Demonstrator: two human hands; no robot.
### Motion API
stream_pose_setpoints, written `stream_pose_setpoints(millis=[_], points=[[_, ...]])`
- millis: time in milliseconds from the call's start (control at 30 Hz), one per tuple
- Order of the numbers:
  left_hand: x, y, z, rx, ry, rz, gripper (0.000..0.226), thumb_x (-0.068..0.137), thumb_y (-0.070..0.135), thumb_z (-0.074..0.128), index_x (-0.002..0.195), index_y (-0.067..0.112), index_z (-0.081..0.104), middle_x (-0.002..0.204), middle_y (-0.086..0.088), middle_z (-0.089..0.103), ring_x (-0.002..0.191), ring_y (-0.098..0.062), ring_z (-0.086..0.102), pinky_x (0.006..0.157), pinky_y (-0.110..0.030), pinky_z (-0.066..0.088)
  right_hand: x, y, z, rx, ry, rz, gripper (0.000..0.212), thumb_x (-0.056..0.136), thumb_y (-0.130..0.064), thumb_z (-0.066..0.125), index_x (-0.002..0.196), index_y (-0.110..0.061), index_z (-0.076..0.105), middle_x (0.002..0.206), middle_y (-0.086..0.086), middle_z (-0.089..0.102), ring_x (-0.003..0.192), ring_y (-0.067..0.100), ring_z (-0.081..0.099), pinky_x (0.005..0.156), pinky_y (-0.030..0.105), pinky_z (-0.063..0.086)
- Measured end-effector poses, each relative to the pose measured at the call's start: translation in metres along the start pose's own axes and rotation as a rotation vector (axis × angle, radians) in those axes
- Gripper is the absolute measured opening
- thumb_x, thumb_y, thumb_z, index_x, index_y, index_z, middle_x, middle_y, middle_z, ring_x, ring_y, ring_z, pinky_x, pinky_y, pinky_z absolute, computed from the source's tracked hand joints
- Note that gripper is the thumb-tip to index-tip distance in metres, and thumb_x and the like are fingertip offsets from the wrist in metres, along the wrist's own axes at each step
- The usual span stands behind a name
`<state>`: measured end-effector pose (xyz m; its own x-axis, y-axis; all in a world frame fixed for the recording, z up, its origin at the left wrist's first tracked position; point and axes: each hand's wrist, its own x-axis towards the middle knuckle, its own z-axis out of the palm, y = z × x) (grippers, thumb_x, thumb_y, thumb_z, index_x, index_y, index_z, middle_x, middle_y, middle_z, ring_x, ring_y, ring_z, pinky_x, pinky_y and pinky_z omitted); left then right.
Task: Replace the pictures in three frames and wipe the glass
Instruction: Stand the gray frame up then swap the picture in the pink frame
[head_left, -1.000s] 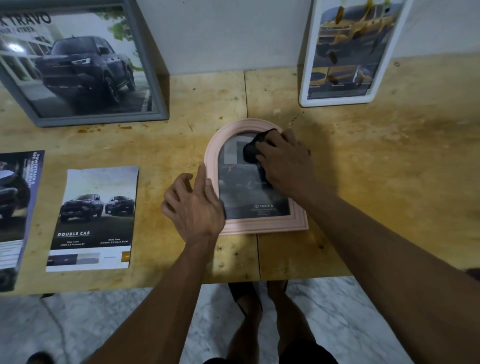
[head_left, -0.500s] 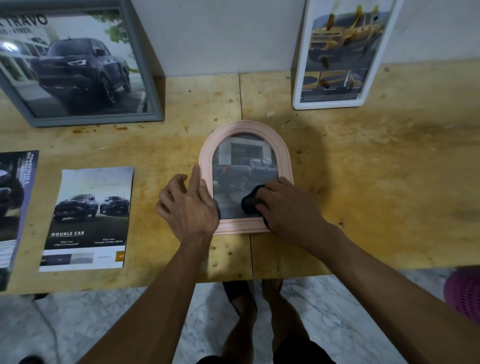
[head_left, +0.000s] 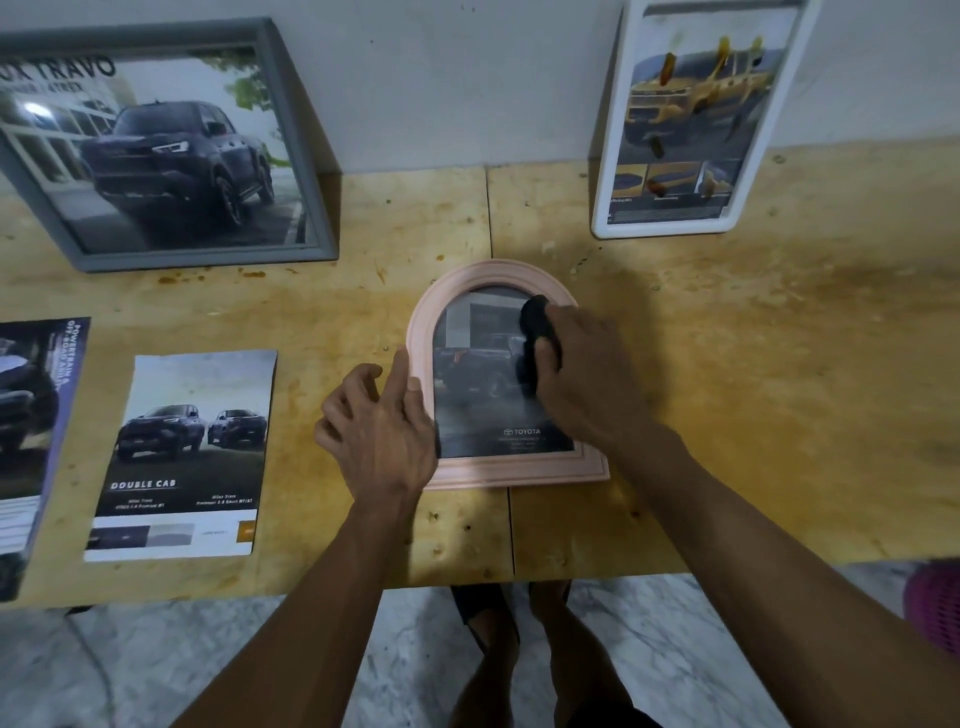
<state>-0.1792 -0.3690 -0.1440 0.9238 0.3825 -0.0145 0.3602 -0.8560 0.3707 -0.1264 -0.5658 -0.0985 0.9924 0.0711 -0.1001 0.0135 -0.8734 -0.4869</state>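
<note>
A pink arched frame (head_left: 467, 275) lies flat on the wooden table (head_left: 779, 389), holding a dark truck picture under glass. My right hand (head_left: 587, 374) grips a black cloth (head_left: 535, 332) and presses it on the upper right of the glass. My left hand (head_left: 379, 431) rests on the frame's left edge, index finger straight along the rim, the other fingers loosely bent. A grey frame (head_left: 306, 156) with a dark truck picture leans on the wall at back left. A white frame (head_left: 608, 156) with a yellow truck picture leans at back right.
A loose "Double Cab" brochure page (head_left: 182, 457) lies left of the pink frame. Another printed page (head_left: 36, 415) lies at the far left edge. The table's front edge runs just below the frame, with marble floor (head_left: 675, 649), my feet and a pink object (head_left: 935, 603) beyond it.
My right hand slid the cloth from the upper glass down to the lower part, then back up to the upper right. My left hand stayed on the frame's left edge.
</note>
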Motion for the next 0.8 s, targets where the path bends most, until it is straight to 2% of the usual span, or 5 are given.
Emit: stream_pose_setpoints(millis=[100,233,467,600,800], points=[[0.003,-0.007,-0.001,0.034,0.002,0.069,0.044,0.101,0.043,0.037,0.141,0.034,0.053,0.133,-0.01,0.048,0.118,-0.036,0.04,0.096,-0.053,0.031,-0.002,0.0,0.024,-0.155,0.014,-0.057,0.054,0.102,-0.024,0.037,0.151,-0.007,0.023,0.156,0.012,0.028,0.144,0.028,0.023,0.117,0.042,0.019],[0.003,-0.009,0.001,0.042,0.019,0.077,0.043,0.101,0.042,0.038,0.141,0.034,0.053,0.132,-0.01,0.048,0.116,-0.035,0.041,0.094,-0.052,0.032,0.019,-0.018,0.036,-0.208,0.114,0.024,0.066,0.082,-0.012,0.063,0.142,-0.009,0.036,0.146,0.016,0.03,0.129,0.037,0.027,0.103,0.046,0.034],[0.003,-0.008,0.004,0.061,0.037,0.062,0.042,0.102,0.043,0.035,0.14,0.038,0.053,0.13,-0.007,0.049,0.115,-0.032,0.041,0.094,-0.051,0.033,0.043,-0.055,0.051,-0.161,0.131,-0.078,0.038,0.086,-0.012,0.062,0.122,-0.005,0.053,0.12,0.017,0.053,0.109,0.035,0.045,0.089,0.041,0.035],[0.002,-0.007,0.003,0.057,0.028,0.053,0.042,0.103,0.043,0.034,0.141,0.039,0.051,0.131,-0.006,0.048,0.116,-0.031,0.04,0.096,-0.05,0.031,0.016,-0.068,0.059,-0.113,0.144,-0.255,0.02,0.081,-0.009,0.069,0.1,-0.002,0.066,0.102,0.016,0.062,0.091,0.036,0.054,0.074,0.043,0.049],[0.001,-0.006,0.002,0.041,0.025,0.045,0.042,0.103,0.042,0.034,0.141,0.039,0.051,0.132,-0.005,0.047,0.117,-0.03,0.037,0.097,-0.05,0.03,-0.017,-0.052,0.047,-0.172,0.041,-0.308,0.027,0.085,-0.018,0.068,0.109,-0.008,0.066,0.108,0.016,0.058,0.098,0.032,0.047,0.076,0.045,0.054]])
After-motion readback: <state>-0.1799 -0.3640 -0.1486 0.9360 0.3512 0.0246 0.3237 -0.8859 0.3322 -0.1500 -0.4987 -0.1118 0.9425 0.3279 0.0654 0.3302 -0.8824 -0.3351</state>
